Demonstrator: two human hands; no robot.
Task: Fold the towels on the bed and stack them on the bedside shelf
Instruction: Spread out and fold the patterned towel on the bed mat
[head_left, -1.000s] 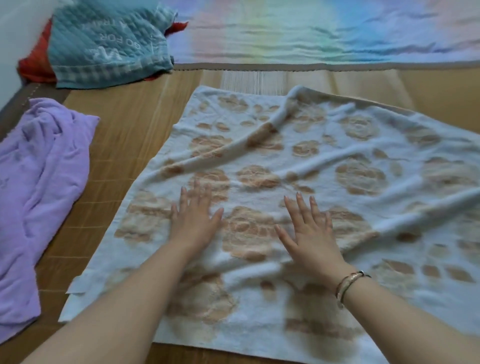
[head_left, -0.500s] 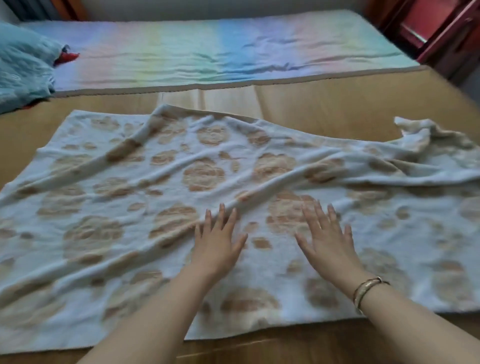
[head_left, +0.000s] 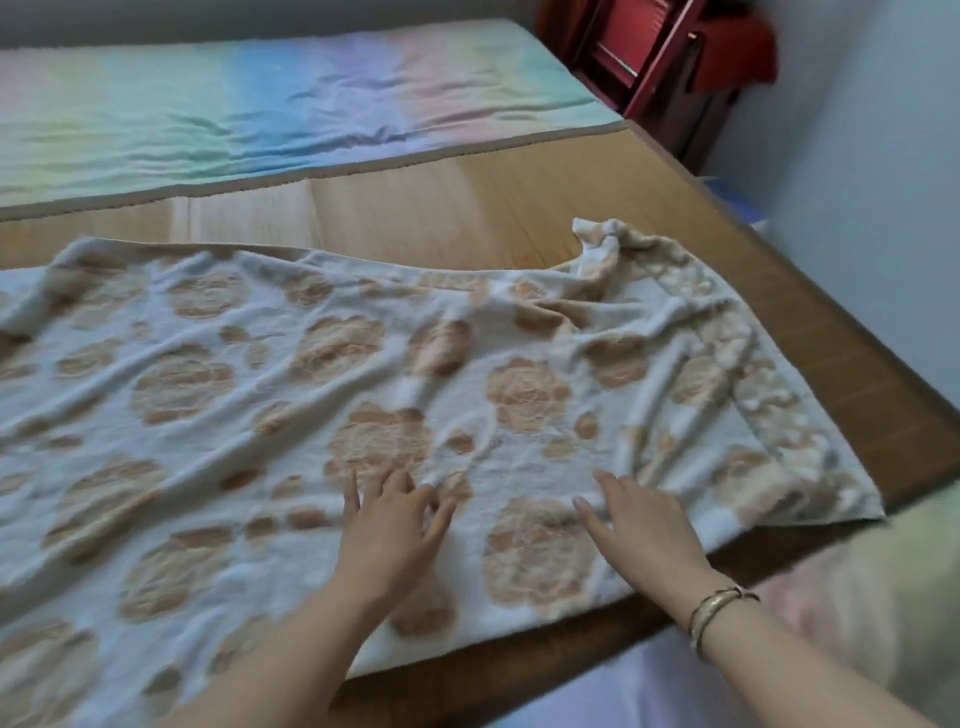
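Observation:
A large white towel with tan flower prints (head_left: 218, 374) lies spread over the bamboo mat of the bed (head_left: 441, 208), wrinkled, its far right corner bunched up. My left hand (head_left: 389, 525) rests flat on the towel near its front edge, fingers spread. My right hand (head_left: 641, 525), a bracelet on its wrist, presses flat on the towel a little to the right, fingers straight. Neither hand grips the cloth.
A rainbow-coloured sheet (head_left: 260, 104) covers the far half of the bed. A dark red wooden piece of furniture (head_left: 670, 57) stands beyond the bed's far right corner by the pale wall. The bed's right edge (head_left: 810, 291) runs diagonally close to the towel's end.
The view has swung right along the towel; the blue and purple towels at the left have left the view. Both hands have slid rightwards across the flowered towel, still flat on it.

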